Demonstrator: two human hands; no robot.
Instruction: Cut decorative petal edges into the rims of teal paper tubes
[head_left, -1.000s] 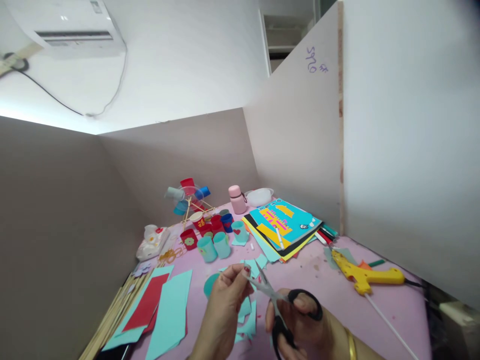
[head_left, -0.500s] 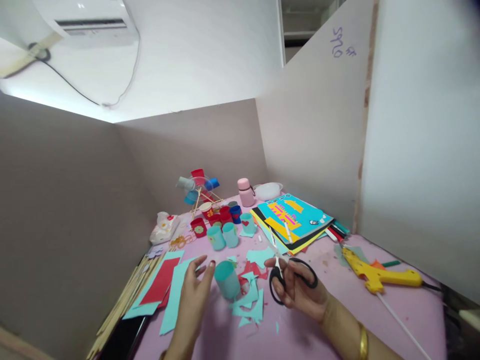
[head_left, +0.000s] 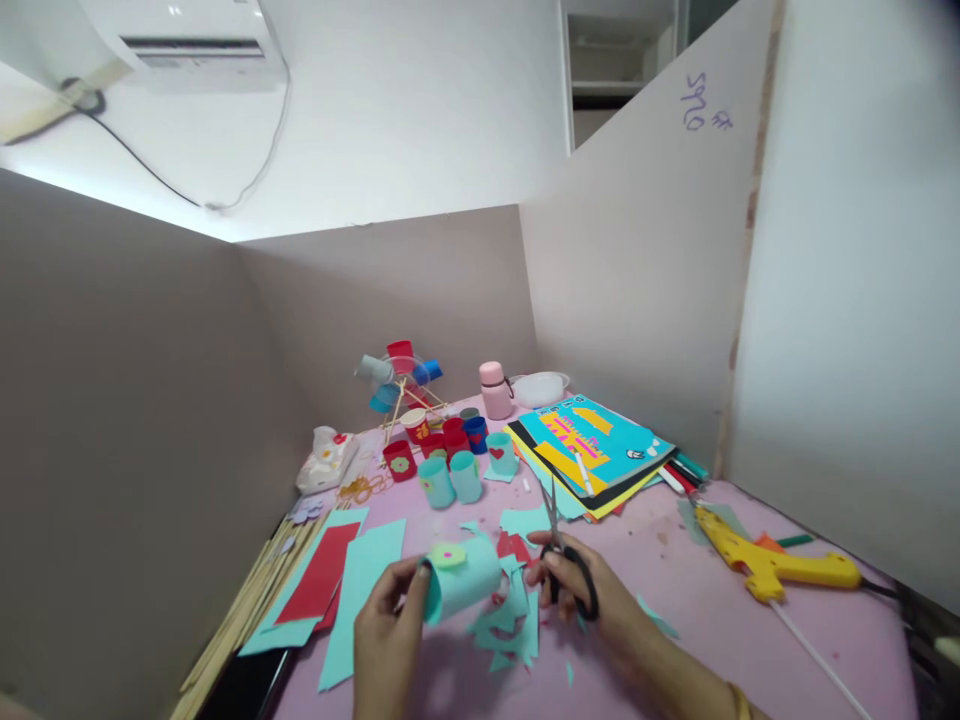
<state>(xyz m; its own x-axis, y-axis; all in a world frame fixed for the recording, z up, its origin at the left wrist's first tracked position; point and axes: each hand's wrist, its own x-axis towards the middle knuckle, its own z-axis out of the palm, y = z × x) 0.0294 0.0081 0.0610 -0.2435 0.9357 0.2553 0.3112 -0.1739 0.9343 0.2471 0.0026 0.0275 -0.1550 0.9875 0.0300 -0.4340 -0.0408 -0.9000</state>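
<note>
My left hand (head_left: pixel 394 610) pinches the rim of a light-teal paper cup (head_left: pixel 469 582), which lies tipped on its side in the air with its opening toward the fingers. A yellow-green flower cutout with a pink centre (head_left: pixel 449 555) shows on the cup's side. In my right hand (head_left: pixel 581 585) is a pair of black-handled scissors (head_left: pixel 553 520), fingers in the loops and blades pointing up and away. Teal paper scraps (head_left: pixel 517 620) and red bits (head_left: pixel 513 547) lie on the pink table between and beneath the hands.
Several finished paper cups (head_left: pixel 436 482) stand behind the hands, with a paper-cup wheel (head_left: pixel 405 375) farther back. Coloured sheets (head_left: pixel 367 590) and sticks (head_left: pixel 247 600) lie left. A yellow glue gun (head_left: pixel 780 565), a craft-paper stack (head_left: pixel 600 450) and a pink bottle (head_left: pixel 495 390) are right and behind.
My left hand has taken hold of the teal cup, lifted it and tipped it sideways. The scissors in my right hand have turned, and their blades have come closer together.
</note>
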